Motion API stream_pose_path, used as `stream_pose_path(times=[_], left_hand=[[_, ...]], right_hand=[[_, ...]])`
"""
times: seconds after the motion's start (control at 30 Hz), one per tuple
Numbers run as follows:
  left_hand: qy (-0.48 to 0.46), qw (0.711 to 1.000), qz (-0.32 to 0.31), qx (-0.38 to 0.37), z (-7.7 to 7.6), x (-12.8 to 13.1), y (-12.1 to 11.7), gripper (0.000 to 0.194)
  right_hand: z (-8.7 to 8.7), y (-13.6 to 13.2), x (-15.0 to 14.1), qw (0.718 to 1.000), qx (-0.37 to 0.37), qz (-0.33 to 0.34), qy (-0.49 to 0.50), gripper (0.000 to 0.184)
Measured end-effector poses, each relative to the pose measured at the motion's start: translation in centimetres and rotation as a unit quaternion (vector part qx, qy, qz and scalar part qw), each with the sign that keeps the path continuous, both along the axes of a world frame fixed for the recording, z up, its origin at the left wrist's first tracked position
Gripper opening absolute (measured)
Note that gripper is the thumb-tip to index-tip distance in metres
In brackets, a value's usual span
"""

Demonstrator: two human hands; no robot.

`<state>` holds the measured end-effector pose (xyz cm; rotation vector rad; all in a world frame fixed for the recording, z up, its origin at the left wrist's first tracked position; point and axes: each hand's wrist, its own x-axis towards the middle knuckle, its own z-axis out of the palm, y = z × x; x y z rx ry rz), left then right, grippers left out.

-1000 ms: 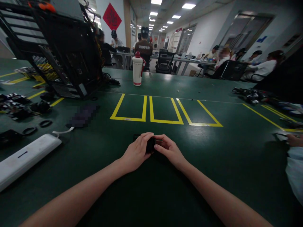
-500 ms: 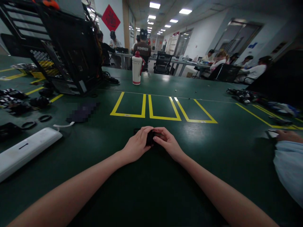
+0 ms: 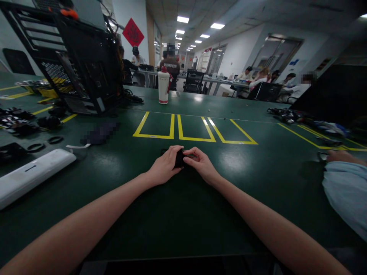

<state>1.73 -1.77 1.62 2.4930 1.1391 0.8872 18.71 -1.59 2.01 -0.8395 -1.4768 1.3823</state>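
Note:
Close to the middle of the view, my left hand (image 3: 165,165) is wrapped over a small black box-like object (image 3: 179,158) at the green table (image 3: 183,214). Most of that object is hidden by my fingers, so its kind does not show. From the other side my right hand (image 3: 200,163) meets the object's right end, its thumb and fingertips closed in a pinch. Whether something small sits in that pinch cannot be made out. Beyond both hands, yellow tape outlines (image 3: 197,139) mark the tabletop.
A black computer case (image 3: 83,65) stands at back left, with a white power-strip-like bar (image 3: 34,173) nearer. A white cup (image 3: 163,88) with a red lid stands farther back. At right, another person's sleeve (image 3: 344,187) and hand (image 3: 345,156) rest by the table, near dark cables (image 3: 286,114).
The view has tilted and shifted slightly, and the table's near edge now shows at the bottom. My right fingers have drawn closer together at the black object; my left hand keeps its hold.

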Motion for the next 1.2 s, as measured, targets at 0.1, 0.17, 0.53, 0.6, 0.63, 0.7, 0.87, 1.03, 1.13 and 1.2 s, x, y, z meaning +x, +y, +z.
stream_pose_path(times=[0.1, 0.17, 0.53, 0.6, 0.63, 0.7, 0.87, 1.03, 1.13, 1.2], left_hand=[[0.0, 1.0, 0.001, 0.012, -0.15, 0.08, 0.01, 0.059], [0.002, 1.0, 0.002, 0.016, -0.19, 0.09, -0.02, 0.059], [0.008, 0.999, 0.005, 0.032, -0.35, 0.02, -0.1, 0.06], [0.008, 0.999, 0.003, 0.035, -0.32, 0.06, -0.14, 0.06], [0.008, 0.999, 0.003, 0.035, -0.28, 0.07, -0.17, 0.06], [0.009, 0.999, 0.005, 0.033, -0.22, 0.08, -0.22, 0.06], [0.014, 0.999, 0.002, 0.031, -0.26, -0.03, -0.17, 0.06], [0.008, 0.999, 0.003, 0.038, -0.54, -0.03, 0.0, 0.061], [0.003, 0.999, 0.0, 0.043, -0.64, -0.01, 0.01, 0.061], [0.005, 0.999, 0.0, 0.041, -0.63, -0.02, -0.02, 0.06]], right_hand=[[-0.22, 0.06, -0.08, 1.0, 0.005, -0.011, -0.013, 0.028], [-0.27, 0.06, 0.0, 1.0, 0.001, -0.01, -0.018, 0.031], [-0.54, -0.27, 0.17, 1.0, 0.012, 0.002, -0.013, 0.023], [-0.67, -0.18, 0.09, 1.0, 0.014, -0.015, -0.024, 0.02], [-0.69, -0.15, 0.07, 0.999, 0.013, -0.02, -0.028, 0.021], [-0.64, -0.13, 0.11, 0.999, 0.009, -0.019, -0.035, 0.026], [-0.36, -0.34, 0.44, 0.999, 0.013, 0.024, -0.025, 0.031], [-0.36, -0.4, 0.38, 1.0, 0.008, 0.014, -0.02, 0.034], [-0.42, -0.33, 0.24, 1.0, -0.01, -0.003, -0.012, 0.023], [-0.49, -0.25, 0.25, 1.0, -0.016, -0.007, -0.01, 0.021]])
